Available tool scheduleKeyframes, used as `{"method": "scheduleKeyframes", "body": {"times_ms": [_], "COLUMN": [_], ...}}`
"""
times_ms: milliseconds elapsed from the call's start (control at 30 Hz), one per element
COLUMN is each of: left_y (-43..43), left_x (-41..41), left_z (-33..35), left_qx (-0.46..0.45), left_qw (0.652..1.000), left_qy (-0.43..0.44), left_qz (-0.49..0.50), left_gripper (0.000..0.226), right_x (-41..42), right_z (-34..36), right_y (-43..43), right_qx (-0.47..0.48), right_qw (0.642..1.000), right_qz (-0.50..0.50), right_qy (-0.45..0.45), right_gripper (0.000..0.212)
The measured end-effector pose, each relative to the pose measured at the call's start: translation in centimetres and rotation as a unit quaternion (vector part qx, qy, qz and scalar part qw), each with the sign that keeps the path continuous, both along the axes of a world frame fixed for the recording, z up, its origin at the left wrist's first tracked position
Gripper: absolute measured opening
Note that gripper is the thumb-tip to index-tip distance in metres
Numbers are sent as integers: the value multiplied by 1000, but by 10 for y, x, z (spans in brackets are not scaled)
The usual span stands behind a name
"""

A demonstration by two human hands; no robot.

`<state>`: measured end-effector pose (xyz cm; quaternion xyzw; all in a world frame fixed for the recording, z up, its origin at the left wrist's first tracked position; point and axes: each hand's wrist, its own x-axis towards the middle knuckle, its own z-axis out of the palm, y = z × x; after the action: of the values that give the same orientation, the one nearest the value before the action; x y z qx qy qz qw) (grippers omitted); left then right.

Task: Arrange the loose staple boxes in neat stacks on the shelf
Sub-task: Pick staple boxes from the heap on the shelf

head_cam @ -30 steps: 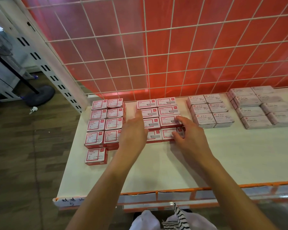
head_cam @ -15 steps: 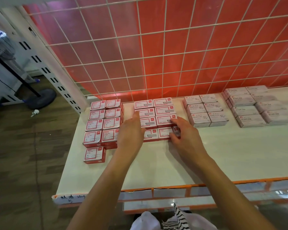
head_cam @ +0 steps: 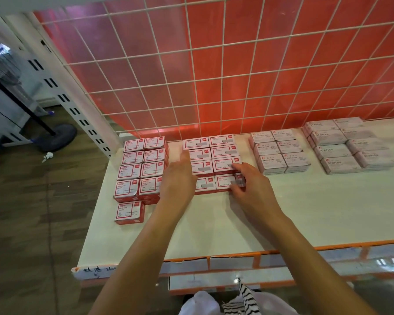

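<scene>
Your left hand [head_cam: 180, 180] flat against the left side of the red-and-white cardboard staple box block [head_cam: 223, 151], your right hand [head_cam: 253, 192] curled round its near-right box [head_cam: 241, 178]

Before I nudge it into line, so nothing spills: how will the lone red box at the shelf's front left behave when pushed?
The lone red box looks like stiff card with square edges, so it should hold its shape. Lying flat on its broad face, it will probably slide on the smooth white shelf rather than tip or roll.
</scene>
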<state>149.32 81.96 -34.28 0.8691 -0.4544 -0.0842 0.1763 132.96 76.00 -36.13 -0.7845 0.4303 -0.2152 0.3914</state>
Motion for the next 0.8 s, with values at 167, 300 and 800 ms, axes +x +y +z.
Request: {"method": "scheduleKeyframes", "body": {"times_ms": [167, 300, 800], "left_y": [1, 2, 8], "left_x": [-2, -5, -14], "left_z": [2, 3, 7], "left_qx": [-4, -1, -28], "left_qw": [1000, 1000, 1000], "left_qy": [-7, -14, -8], "left_qz": [-4, -1, -2], "left_gripper": [54, 48, 40], "right_x": [-1, -1, -2], "right_z": [0, 1, 3], "right_y": [0, 1, 2], "right_qx": [2, 1, 2], "right_qw": [1000, 1000, 1000], "right_qz": [-1, 0, 14], "right_qy": [-2, 0, 5], "right_gripper": [46, 46, 51]}}
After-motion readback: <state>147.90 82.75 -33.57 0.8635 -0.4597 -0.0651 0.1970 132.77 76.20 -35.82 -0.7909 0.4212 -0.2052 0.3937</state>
